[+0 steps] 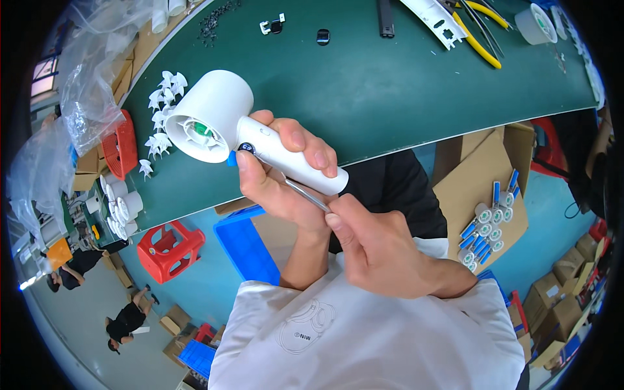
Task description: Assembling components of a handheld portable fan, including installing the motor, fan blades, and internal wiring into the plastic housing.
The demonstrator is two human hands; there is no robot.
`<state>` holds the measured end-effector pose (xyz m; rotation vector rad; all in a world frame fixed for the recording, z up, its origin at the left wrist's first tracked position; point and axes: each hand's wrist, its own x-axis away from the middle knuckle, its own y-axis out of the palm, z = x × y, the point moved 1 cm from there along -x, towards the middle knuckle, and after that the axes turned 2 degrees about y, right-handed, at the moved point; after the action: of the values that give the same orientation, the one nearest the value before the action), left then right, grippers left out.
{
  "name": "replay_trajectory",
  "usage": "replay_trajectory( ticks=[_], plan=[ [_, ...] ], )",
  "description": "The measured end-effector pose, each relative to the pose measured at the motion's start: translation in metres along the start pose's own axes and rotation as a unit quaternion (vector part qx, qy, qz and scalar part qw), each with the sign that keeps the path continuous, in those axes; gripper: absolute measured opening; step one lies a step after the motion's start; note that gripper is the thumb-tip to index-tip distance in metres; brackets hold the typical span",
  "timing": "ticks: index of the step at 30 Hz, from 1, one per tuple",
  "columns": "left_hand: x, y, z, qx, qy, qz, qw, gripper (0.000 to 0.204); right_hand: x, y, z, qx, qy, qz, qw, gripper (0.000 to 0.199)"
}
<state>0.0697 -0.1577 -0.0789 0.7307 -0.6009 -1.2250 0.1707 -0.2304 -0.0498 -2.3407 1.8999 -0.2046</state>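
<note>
My left hand (276, 195) is wrapped around the handle of a white handheld fan housing (224, 97), held tilted over the table's near edge. Its wide round head points to the left, and a green part (203, 130) shows inside the opening. Beside my left thumb, where head meets handle, sit a small dark round part (246, 148) and a blue piece (232, 158). My right hand (387, 250) pinches a slim metal tool (305, 194) whose far end reaches the handle's side near my left palm. Whether it touches the handle I cannot tell.
White fan blades (158, 144) lie on the green table (364, 91), left of the housing. Yellow-handled pliers (481, 40) and a curved white shell (432, 19) lie far right. A cardboard box (455, 188) at right holds several assembled parts. A red stool (170, 250) stands lower left.
</note>
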Motion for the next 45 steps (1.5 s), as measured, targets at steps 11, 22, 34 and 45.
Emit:
replay_trajectory(
  ticks=[11,22,34,45],
  plan=[
    [0.003,0.002,0.001,-0.017,-0.002,0.026,0.999,0.050,-0.003,0.001,-0.002,0.028,-0.011,0.005,1.000,0.005],
    [0.004,0.000,0.000,-0.020,-0.004,0.019,1.000,0.049,-0.003,0.003,-0.002,0.022,-0.004,0.011,1.000,0.006],
    [0.001,0.001,0.000,-0.013,-0.003,-0.006,1.000,0.047,-0.003,0.001,-0.001,0.041,-0.004,-0.007,0.999,0.007],
    [-0.004,0.011,0.000,-0.207,-0.021,-0.113,0.972,0.046,-0.022,-0.044,0.018,-0.149,0.010,0.134,0.980,0.019]
  ],
)
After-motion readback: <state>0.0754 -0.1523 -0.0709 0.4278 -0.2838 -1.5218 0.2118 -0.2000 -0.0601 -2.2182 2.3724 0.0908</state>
